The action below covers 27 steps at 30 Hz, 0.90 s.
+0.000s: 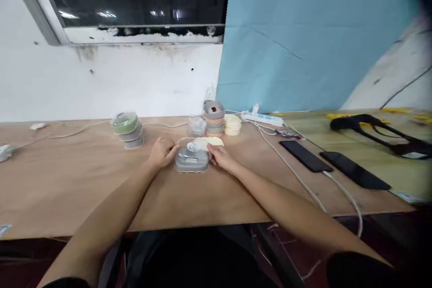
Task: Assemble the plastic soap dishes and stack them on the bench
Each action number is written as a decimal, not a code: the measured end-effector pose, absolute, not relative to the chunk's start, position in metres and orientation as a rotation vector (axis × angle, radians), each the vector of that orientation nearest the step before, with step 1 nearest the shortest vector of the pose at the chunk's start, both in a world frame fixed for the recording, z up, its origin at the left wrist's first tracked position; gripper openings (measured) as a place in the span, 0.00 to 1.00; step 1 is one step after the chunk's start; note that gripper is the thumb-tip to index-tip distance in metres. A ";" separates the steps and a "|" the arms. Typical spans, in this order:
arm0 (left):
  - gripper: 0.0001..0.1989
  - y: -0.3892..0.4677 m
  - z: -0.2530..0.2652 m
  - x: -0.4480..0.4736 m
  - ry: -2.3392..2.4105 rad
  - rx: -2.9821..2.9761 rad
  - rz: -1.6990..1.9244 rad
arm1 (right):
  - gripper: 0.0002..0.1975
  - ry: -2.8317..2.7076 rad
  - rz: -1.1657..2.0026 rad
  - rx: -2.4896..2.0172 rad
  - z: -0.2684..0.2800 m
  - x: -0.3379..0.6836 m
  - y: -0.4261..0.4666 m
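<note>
A small grey plastic box (191,162) with a see-through top sits on the table in front of me. At its far side a clear plastic lid (184,141) bears a round white sticker (193,146). My left hand (163,153) is closed, thumb and fingers pinching the lid's left edge. On the opposite edge, my right hand (220,157) is also closed, its fingertips beside the box's right corner. Just behind lies a pale yellow piece (214,141), partly hidden by the lid.
Stacked grey and orange boxes (213,121), pale yellow pieces (232,125) and a clear cup (196,126) stand behind. A green-topped stack (130,130) is left. Two phones (305,156), a cable (293,171), a power strip (266,118) and a black strap (374,132) lie right.
</note>
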<state>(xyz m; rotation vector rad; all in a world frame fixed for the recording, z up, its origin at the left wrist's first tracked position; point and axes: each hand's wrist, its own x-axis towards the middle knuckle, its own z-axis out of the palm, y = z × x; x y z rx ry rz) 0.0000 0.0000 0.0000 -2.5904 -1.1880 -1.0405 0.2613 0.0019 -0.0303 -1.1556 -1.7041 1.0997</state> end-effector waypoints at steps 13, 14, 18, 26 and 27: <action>0.22 0.008 -0.010 -0.002 -1.196 -2.819 -0.808 | 0.33 -1.988 0.915 -1.363 -0.022 0.269 0.000; 0.23 0.009 -0.011 -0.002 -1.216 -2.827 -0.794 | 0.34 -2.001 0.898 -1.376 -0.022 0.269 0.000; 0.24 0.009 -0.011 -0.004 -1.263 -2.830 -0.761 | 0.35 -2.045 0.821 -1.431 -0.020 0.267 0.000; 0.23 0.010 -0.009 -0.003 -1.262 -2.831 -0.698 | 0.37 -2.148 0.666 -1.511 -0.020 0.268 -0.001; 0.23 0.010 -0.009 -0.003 -1.267 -2.842 -0.696 | 0.37 -2.147 0.655 -1.524 -0.020 0.268 0.000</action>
